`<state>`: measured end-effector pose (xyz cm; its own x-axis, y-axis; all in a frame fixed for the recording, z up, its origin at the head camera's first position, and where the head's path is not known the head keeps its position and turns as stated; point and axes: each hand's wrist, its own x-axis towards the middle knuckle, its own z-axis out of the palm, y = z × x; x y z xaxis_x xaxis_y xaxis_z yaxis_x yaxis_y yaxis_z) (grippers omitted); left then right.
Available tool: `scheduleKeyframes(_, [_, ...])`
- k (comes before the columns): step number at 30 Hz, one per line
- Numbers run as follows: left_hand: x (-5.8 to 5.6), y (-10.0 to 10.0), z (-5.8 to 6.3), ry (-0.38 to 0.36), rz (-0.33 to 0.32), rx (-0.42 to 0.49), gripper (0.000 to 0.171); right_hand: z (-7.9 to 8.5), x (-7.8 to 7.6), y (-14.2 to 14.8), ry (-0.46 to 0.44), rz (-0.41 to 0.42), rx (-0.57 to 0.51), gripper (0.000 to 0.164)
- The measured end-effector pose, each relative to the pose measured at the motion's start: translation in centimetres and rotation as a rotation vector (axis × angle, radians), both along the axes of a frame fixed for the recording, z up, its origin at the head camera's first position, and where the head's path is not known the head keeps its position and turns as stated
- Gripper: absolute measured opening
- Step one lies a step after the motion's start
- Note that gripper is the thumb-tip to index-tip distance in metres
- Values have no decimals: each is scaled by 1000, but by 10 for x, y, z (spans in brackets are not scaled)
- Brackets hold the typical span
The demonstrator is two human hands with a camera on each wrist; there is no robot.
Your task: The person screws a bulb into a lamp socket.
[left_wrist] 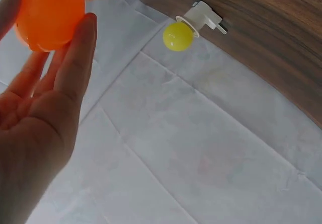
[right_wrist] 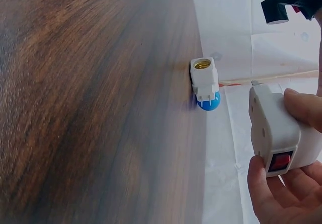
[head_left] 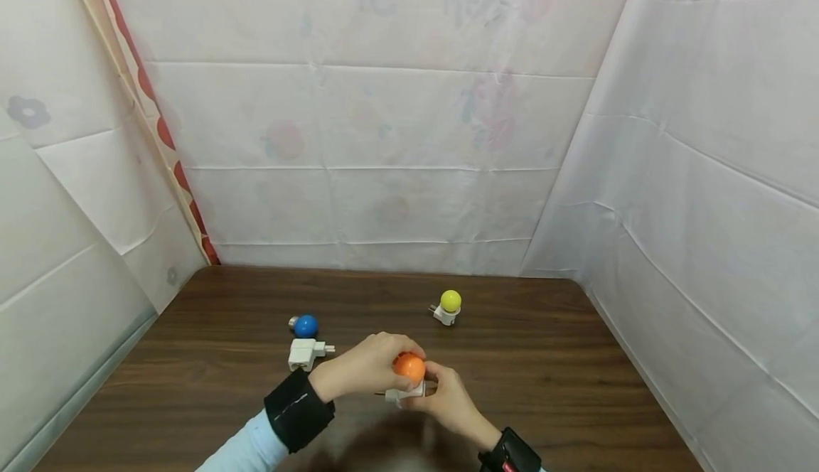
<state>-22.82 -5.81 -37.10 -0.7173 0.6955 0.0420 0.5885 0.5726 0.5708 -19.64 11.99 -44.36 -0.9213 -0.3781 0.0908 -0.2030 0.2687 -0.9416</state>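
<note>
In the head view my left hand (head_left: 361, 371) grips an orange light bulb (head_left: 409, 367) from above, fingers around its globe. My right hand (head_left: 451, 402) holds a white plug-in lamp socket (right_wrist: 274, 126) just below it, thumb on one side and fingers on the other. A red rocker switch (right_wrist: 280, 161) and a plug pin show on this socket in the right wrist view. In the left wrist view, a strip of the bulb's metal base shows between the orange globe (left_wrist: 50, 15) and the white socket. How deep the base sits is hidden.
At the left on the brown table (head_left: 550, 387) lies a blue bulb (head_left: 306, 326), behind a second white socket (head_left: 303, 352) whose threaded hole is bare. Farther back, a yellow bulb (head_left: 451, 301) sits in another white socket (head_left: 446, 316). White sheets (head_left: 384, 209) hang around the table.
</note>
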Motion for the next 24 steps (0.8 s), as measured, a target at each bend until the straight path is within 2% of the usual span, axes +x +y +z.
scheduleKeyframes(3, [-1,-1,1,-12,-28,-17,37,3,2,0,-7,6,-5,42])
scheduleKeyframes(10, [-3,-2,3,-27,-88,-52,36,-18,-6,3,17,15,-11,47])
scheduleKeyframes(14, [-4,-3,3,-33,-118,-48,38,-23,-7,4,19,22,-17,47])
scheduleKeyframes(21, [-4,-1,-1,-65,-153,24,52,-23,-7,4,42,18,-11,45])
scheduleKeyframes(24, [-2,0,-6,-38,-120,64,55,-22,-7,4,39,12,-31,43])
